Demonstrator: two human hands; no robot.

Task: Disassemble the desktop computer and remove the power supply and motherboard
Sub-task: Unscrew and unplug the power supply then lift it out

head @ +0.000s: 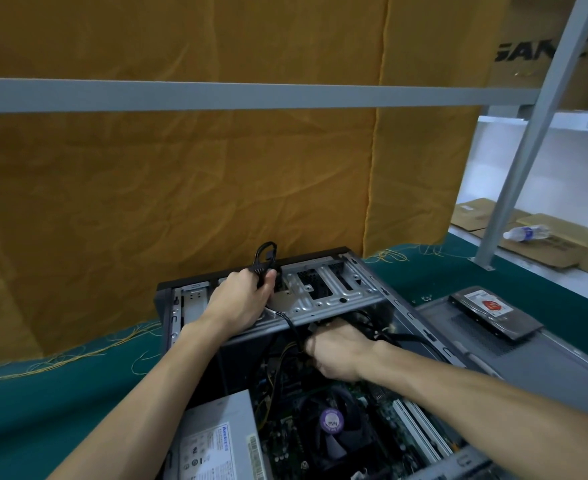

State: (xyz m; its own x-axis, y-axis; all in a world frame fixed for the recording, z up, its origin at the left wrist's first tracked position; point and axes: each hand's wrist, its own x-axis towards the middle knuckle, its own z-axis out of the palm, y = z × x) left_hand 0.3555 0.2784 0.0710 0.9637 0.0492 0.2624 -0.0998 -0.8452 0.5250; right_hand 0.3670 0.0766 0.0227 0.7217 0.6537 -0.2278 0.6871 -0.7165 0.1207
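Nearest me, at the near edge of the bench (77, 386): the power supply (216, 441) sits in the near-left corner of the open computer case (434, 344), label up, not yet lifted out. Just right of it, the motherboard (296, 431) lies flat on the case floor, CPU fan (332, 422) with purple hub sticker on top. Both task items are in the chassis.

Mid-case: my right hand (341, 353) reaches in under the drive cage (327, 289), knuckles up. Its fingers are curled down among the black cables (386, 334); I cannot tell what they pinch, since the fingertips are hidden. My guess is that it is working a connector loose.

Far end: my left hand (244, 299) rests on the cage top, fingers wrapped round a looped black cable bundle (264, 259), lifted clear above the case. I judge this keeps slack wiring out of the right hand's way.

Right of the case, a hard drive (493, 317) lies on the grey side panel (528, 355), apparently parked there off the cloth.

Beyond the bench's far edge hangs a yellow curtain (216, 168).

Next, as I judge it: free the remaining supply leads.
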